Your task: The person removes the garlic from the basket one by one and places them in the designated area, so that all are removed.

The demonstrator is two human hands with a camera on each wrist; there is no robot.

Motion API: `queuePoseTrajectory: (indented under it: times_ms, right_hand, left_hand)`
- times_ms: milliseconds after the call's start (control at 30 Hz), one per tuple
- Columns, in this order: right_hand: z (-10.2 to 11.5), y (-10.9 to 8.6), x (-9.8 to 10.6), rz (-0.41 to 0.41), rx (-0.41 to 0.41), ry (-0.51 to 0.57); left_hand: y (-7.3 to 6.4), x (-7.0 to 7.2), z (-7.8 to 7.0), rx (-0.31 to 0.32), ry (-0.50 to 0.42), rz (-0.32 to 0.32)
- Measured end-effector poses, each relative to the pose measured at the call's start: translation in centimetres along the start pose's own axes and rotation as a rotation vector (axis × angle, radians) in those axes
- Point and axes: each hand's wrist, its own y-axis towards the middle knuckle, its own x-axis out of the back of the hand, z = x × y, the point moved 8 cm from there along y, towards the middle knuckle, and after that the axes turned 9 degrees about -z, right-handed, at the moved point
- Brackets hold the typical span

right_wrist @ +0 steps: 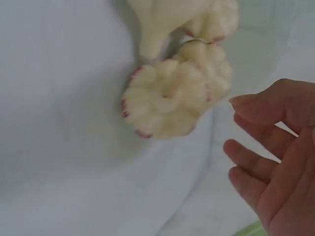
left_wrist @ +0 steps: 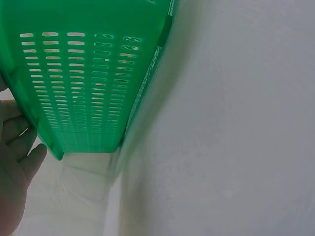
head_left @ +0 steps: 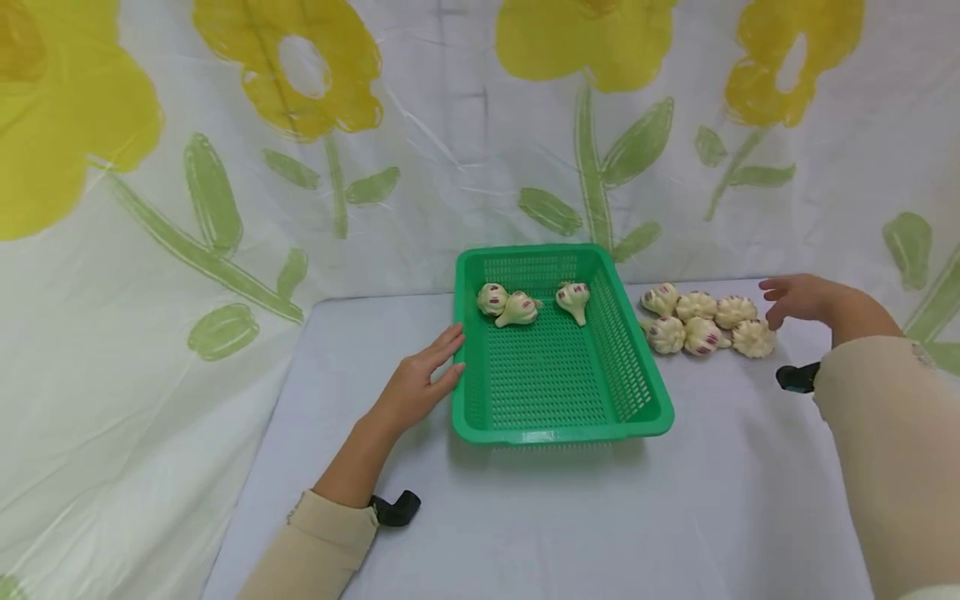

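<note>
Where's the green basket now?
In the head view, the green basket sits near centre, between the left hand at its left side and the loose garlic bulbs on its right.

Garlic bulbs number nine: three inside the single green plastic basket (head_left: 547, 375), six to its right. Two hands: the left hand (head_left: 415, 379) at the basket's left rim, the right hand (head_left: 813, 302) right of it. Four yellow flowers (head_left: 585, 42) decorate one cloth (head_left: 450, 208) behind the basket.

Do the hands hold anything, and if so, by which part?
Nothing is held: the left hand touches the basket's left rim; the right hand is empty.
</note>
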Motion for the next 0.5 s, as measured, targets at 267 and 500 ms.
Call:
queuePoseTrajectory:
  times_ms: [267,500]
  right_hand:
    - [8.6,0.1,2.4,0.033,0.118,-0.147]
    - [16.0,0.0,1.6,0.117,0.186,-0.205]
  left_hand:
    - [0.0,0.0,-0.1,-0.011,-0.001,-0.006]
    - [0.1,0.1,0.0,0.004,0.01,0.003]
